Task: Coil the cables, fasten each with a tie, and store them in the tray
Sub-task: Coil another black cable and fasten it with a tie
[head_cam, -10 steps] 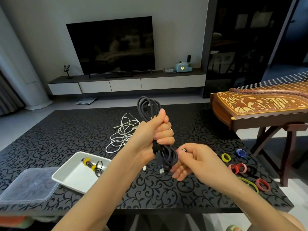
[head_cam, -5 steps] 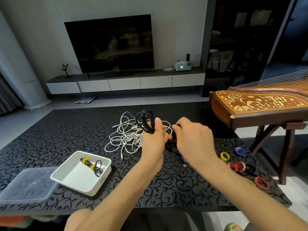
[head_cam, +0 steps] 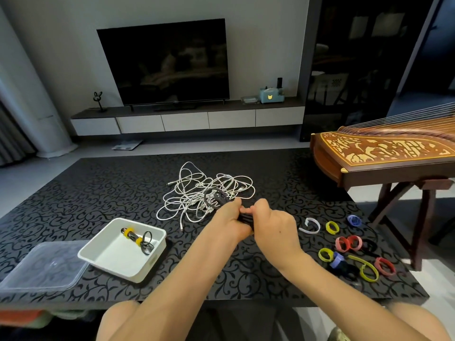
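A coiled dark cable point(head_cam: 216, 198) is held low over the black table between both hands. My left hand point(head_cam: 227, 219) grips its bundle, and my right hand point(head_cam: 273, 226) pinches the same bundle from the right. Its lower part is hidden by my fingers. Behind it a loose white cable point(head_cam: 194, 193) lies tangled on the table. The white tray point(head_cam: 157, 242) at the left holds one dark cable bound with yellow ties point(head_cam: 136, 238). Several coloured ties lie at the right, among them a white one point(head_cam: 311, 225) and a yellow one point(head_cam: 332, 227).
A clear plastic lid point(head_cam: 41, 267) lies left of the tray at the table's front edge. A wooden zither on a stand point(head_cam: 384, 156) sits close beside the table's right side. A TV point(head_cam: 162, 62) and low cabinet stand at the far wall.
Both hands have lowered the dark coil from chest height down toward the table, near the white cable. My right hand moved from below the coil up against it.
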Available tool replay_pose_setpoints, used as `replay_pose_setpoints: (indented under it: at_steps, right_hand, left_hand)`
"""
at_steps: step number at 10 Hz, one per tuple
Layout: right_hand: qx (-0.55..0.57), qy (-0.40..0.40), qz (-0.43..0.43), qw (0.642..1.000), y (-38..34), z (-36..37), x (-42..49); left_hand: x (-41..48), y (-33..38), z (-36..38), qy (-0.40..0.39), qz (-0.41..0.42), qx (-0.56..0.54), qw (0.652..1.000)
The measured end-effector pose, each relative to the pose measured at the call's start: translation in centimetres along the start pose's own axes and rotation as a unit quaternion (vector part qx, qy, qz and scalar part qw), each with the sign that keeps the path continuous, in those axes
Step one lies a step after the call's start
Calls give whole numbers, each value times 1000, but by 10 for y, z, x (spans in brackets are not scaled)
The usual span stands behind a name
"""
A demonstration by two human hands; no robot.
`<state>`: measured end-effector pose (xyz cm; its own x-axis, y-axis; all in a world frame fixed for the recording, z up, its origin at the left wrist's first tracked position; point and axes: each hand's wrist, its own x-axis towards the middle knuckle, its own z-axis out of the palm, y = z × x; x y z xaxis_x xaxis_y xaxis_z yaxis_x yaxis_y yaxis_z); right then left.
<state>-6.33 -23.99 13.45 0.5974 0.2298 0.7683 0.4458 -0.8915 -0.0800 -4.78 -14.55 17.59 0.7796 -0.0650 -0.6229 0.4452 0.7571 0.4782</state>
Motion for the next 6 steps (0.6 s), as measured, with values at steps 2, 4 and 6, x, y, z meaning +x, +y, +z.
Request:
replay_pose_setpoints:
  at_steps: [2, 4, 6]
  right_hand:
    - [202, -148, 129, 960, 17, -4, 0]
    - [264, -186, 202, 925, 31, -13, 10]
    - [321, -227, 205, 896, 25, -24, 23]
  left_hand:
    - [-15, 14, -22, -128, -52, 65, 988]
    - [-25, 41, -51, 51, 415, 390, 821]
    - [-27, 24, -38, -85, 609, 788, 26]
